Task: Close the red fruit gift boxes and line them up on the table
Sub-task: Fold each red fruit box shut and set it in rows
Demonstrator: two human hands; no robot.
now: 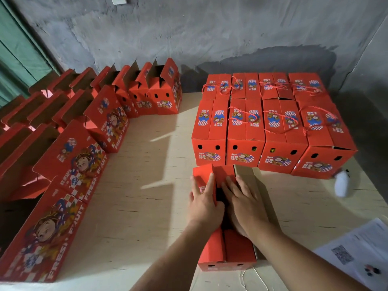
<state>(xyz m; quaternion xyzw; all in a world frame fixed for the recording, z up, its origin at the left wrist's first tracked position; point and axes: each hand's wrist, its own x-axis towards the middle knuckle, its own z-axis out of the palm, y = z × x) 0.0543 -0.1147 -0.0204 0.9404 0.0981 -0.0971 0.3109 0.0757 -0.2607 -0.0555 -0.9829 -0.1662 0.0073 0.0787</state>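
Both hands [226, 204] press box [227, 250] flaps

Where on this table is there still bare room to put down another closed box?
The pale wooden table lies bare between the open red boxes on the left and the closed red boxes. The right side is crowded: white printed papers and a white bottle.
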